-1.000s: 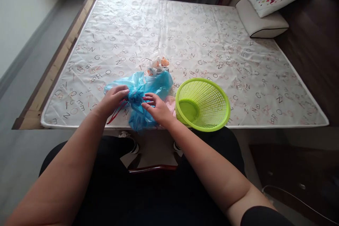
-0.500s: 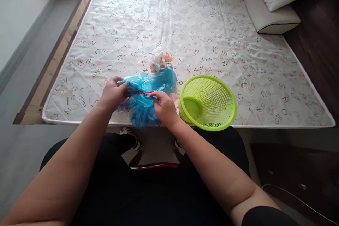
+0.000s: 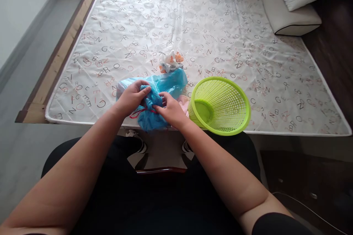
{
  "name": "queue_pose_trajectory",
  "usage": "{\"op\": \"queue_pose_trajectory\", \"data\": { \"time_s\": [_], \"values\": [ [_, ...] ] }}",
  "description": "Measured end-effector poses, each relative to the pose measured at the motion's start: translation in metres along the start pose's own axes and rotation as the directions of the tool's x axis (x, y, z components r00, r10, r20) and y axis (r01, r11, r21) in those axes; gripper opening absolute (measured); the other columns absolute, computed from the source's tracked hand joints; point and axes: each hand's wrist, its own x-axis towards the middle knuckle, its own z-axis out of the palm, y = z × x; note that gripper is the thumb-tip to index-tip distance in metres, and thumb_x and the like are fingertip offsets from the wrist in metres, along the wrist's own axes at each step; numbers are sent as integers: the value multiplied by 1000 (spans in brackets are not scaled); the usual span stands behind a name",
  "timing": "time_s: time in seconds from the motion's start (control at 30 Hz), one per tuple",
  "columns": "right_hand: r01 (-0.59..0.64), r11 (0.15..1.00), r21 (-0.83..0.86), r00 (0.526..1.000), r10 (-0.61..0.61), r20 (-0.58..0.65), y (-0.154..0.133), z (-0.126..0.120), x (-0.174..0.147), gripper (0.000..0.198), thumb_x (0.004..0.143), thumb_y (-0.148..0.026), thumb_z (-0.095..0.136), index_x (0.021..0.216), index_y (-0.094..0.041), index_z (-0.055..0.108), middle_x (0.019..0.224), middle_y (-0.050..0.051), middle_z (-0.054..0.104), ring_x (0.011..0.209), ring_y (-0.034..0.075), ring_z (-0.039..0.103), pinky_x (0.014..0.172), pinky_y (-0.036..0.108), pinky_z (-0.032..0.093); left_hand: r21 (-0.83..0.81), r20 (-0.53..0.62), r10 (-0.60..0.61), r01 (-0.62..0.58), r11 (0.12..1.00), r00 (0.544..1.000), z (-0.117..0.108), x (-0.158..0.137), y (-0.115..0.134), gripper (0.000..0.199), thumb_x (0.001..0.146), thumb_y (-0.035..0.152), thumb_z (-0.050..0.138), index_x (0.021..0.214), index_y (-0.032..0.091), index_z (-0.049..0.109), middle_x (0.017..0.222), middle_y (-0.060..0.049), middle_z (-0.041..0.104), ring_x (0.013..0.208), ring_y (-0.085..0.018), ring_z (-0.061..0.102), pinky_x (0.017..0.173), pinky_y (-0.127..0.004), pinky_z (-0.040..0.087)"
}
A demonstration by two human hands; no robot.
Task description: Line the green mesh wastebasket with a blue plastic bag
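The mattress [image 3: 209,33] fills the view, white and printed all over with letters, on a wooden bed frame [image 3: 59,57] that shows along its left edge. Up in the far right corner sit two pillows [image 3: 292,14], one plain, one patterned. Nearer in, just right of centre, a lime green basket [image 3: 220,104] lies tipped on its side at the mattress's near edge, its open mouth turned toward the camera and a little to the left. A scrap of pink [image 3: 183,101] peeks out between it and the right hand.

The blue plastic bag [image 3: 165,84] is bunched up at the near edge, left of the basket, with its long axis running from the near edge up and to the right, toward a small crumpled wrapper [image 3: 169,61] lying just behind it. A red drawstring [image 3: 138,113] trails from the gathered neck on the near side.

The left hand [image 3: 132,97] is curled closed on the bunched blue plastic from the left. The right hand [image 3: 171,108] comes in from the right, fingers pinched narrow on the red drawstring at the bag's neck. The two hands nearly meet over the gathered part, with most of the bag spreading away behind them.
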Motion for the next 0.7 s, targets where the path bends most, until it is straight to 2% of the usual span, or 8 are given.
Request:
{"op": "queue_pose_trajectory", "data": {
  "time_s": [0.03, 0.1, 0.27, 0.37, 0.43, 0.53, 0.6, 0.7],
  "values": [
    [-26, 1000, -3, 999, 26, 40, 4, 0, 2, 23, 90, -29, 67, 112, -24, 65, 102, 3, 72, 93, 22, 65, 90, 37, 53, 30, 31, 15, -16, 999, 999, 0, 0, -1, 34, 85, 43, 77, 107, 20, 64, 66, 4, 56, 46, -11, 51, 43, -21, 44],
    [-27, 998, -56, 999, 28, 19, 11, -3, 4, 15, 88, -19, 60, 101, -23, 66, 99, 3, 71, 95, 22, 64, 93, 38, 52, 97, 70, 38, -45, 994, 997, -4, 1, -1, 35, 85, 46, 76, 108, 20, 68, 68, 2, 58, 51, -11, 51, 45, -21, 42],
    [-52, 988, -146, 967, 13, -254, 19, -22, 10, 14, 84, -16, 56, 94, -22, 64, 105, 9, 64, 104, 26, 60, 103, 46, 50, 310, 100, -28, -5, 951, 995, -36, 1, 15, 41, 82, 52, 75, 111, 22, 75, 67, 0, 61, 55, -13, 52, 49, -23, 40],
    [-136, 989, 59, 933, 148, -327, 16, -30, 14, 11, 86, -19, 55, 94, -23, 62, 102, 8, 63, 97, 24, 62, 97, 45, 55, 436, 152, -112, 35, 899, 982, -57, 2, 23, 47, 74, 51, 82, 112, 24, 78, 68, 0, 64, 54, -14, 53, 49, -24, 40],
    [-209, 914, 347, 915, 308, -260, 12, -30, 15, 10, 89, -23, 53, 98, -24, 58, 97, 4, 63, 87, 21, 64, 85, 41, 60, 526, 196, -158, 32, 850, 968, -68, 4, 22, 50, 64, 49, 88, 108, 26, 80, 73, -1, 68, 60, -17, 60, 52, -24, 43],
    [-264, 673, 691, 891, 444, -93, 7, -26, 15, 18, 88, -24, 55, 106, -26, 52, 94, 1, 63, 80, 18, 67, 74, 38, 63, 631, 183, -172, 19, 776, 968, -80, 11, 10, 47, 59, 47, 92, 101, 28, 82, 79, -2, 73, 69, -21, 67, 57, -24, 47],
    [-263, 564, 783, 891, 453, -27, 7, -23, 15, 23, 86, -23, 58, 107, -26, 49, 92, 0, 64, 80, 17, 69, 74, 38, 64, 657, 117, -147, 35, 753, 982, -86, 14, 2, 38, 63, 46, 89, 96, 27, 83, 77, -1, 73, 69, -20, 66, 57, -25, 46],
    [-232, 517, 824, 895, 445, -27, 12, -22, 17, 25, 85, -24, 60, 107, -27, 49, 86, -2, 65, 76, 17, 68, 74, 37, 63, 592, -17, -98, 90, 801, 995, -94, 15, -1, 25, 69, 39, 87, 86, 22, 81, 67, -1, 68, 62, -18, 60, 56, -25, 44]
  ]
}}
